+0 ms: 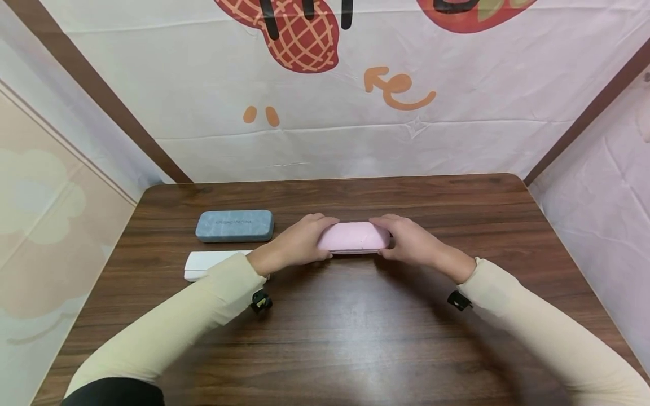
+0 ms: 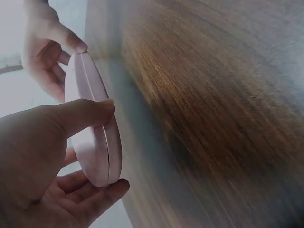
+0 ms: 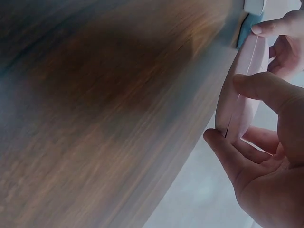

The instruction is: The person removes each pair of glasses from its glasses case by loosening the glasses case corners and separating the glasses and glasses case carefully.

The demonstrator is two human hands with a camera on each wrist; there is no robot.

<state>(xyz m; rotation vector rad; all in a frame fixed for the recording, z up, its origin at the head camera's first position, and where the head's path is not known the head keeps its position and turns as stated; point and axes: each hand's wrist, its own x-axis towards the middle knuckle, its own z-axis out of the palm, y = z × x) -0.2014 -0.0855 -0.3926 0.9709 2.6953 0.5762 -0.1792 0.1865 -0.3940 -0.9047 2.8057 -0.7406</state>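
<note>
Between both hands is a pink glasses case (image 1: 354,237), its lid closed along a thin seam that shows in the wrist views. The left hand (image 1: 301,241) grips its left end, thumb on the near side and fingers around the end and far side. At the right end, the right hand (image 1: 412,241) holds it the same way, its thumb (image 3: 259,88) lying near the seam. A blue-grey glasses case (image 1: 235,226) lies to the left of the left hand. Nearer the person is a white case (image 1: 213,263), partly hidden behind the left forearm.
The dark wooden table (image 1: 355,338) reaches a printed cloth backdrop (image 1: 330,152) at its far edge. Cloth panels also hang at the left and right sides. Small black devices (image 1: 459,300) sit on the wrists.
</note>
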